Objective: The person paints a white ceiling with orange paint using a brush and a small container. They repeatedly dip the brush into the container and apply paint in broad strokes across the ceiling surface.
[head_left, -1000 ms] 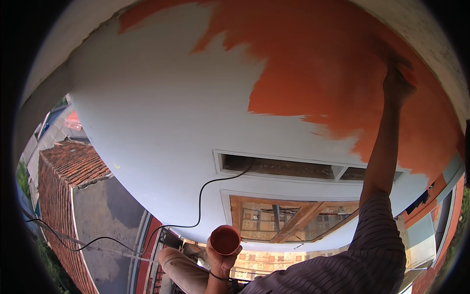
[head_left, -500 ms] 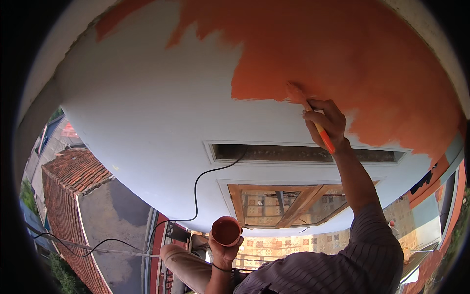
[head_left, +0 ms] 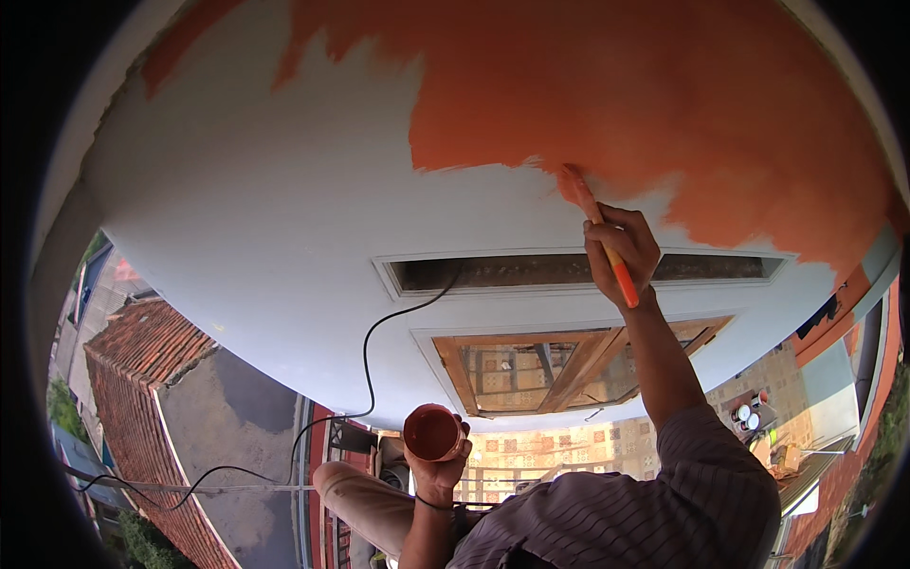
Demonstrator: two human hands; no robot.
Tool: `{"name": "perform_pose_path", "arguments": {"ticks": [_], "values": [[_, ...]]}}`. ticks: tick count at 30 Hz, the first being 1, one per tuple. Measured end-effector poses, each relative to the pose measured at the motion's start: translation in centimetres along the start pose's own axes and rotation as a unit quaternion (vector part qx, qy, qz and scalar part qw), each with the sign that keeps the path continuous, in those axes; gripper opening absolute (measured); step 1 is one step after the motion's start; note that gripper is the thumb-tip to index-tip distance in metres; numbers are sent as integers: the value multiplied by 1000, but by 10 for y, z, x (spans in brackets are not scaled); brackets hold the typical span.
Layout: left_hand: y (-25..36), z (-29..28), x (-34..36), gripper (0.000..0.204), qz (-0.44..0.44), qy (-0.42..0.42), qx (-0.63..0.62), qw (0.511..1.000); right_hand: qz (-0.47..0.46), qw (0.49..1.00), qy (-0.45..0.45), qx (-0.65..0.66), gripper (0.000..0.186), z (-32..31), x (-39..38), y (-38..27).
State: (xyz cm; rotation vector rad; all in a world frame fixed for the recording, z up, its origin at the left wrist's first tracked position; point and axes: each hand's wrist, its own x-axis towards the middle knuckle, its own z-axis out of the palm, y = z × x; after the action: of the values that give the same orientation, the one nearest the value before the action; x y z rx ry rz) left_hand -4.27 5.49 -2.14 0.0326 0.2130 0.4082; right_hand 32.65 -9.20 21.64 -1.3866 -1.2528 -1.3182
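My right hand [head_left: 623, 248] grips a paintbrush [head_left: 621, 275] by its wooden, orange-ended handle. The orange-coated bristles touch the wall at the lower edge of the orange paint [head_left: 569, 104]. Below and around that patch the wall [head_left: 256, 180] is pale white. Low in the picture, my left hand [head_left: 441, 474] is wrapped round a small round cup [head_left: 431, 432] with reddish-orange paint inside, its mouth facing up. My left knee [head_left: 351, 488] is beside that hand.
A narrow slot opening [head_left: 512, 273] sits in the wall under the brush, with a black cable [head_left: 368, 365] running out of it. Beneath is a wood-framed window [head_left: 531, 375]. Far below lie a tiled floor [head_left: 578, 450], paint cans [head_left: 746, 417] and a tiled roof [head_left: 142, 341].
The brush has tipped more upright, and its bristles now meet the wall at the paint's lower edge. The view has shifted a little. Both hands keep their hold.
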Motion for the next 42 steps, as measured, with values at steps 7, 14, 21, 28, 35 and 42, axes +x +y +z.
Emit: {"name": "perform_pose_path", "arguments": {"ticks": [7, 14, 21, 28, 35, 42], "values": [[1, -5, -6, 63, 14, -7, -7, 1000, 42, 963, 114, -239, 22, -16, 18, 13], [-2, -16, 1, 68, 12, -10, 19, 1000, 75, 995, -21, 63, 27, 16, -37, -23], [0, -16, -7, 71, -1, -3, -17, 1000, 154, 966, 122, -171, 23, -99, -47, 80], [-1, -12, -4, 61, -20, -20, -24, 999, 60, 940, 82, -326, 28, -49, -24, 59], [-16, -5, -6, 59, -45, 2, -78, 996, -5, 995, -83, 60, 25, 12, -31, -9], [-22, -10, -26, 57, -19, 31, -62, 997, 129, 983, 130, 29, 19, -96, -16, 103]]}}
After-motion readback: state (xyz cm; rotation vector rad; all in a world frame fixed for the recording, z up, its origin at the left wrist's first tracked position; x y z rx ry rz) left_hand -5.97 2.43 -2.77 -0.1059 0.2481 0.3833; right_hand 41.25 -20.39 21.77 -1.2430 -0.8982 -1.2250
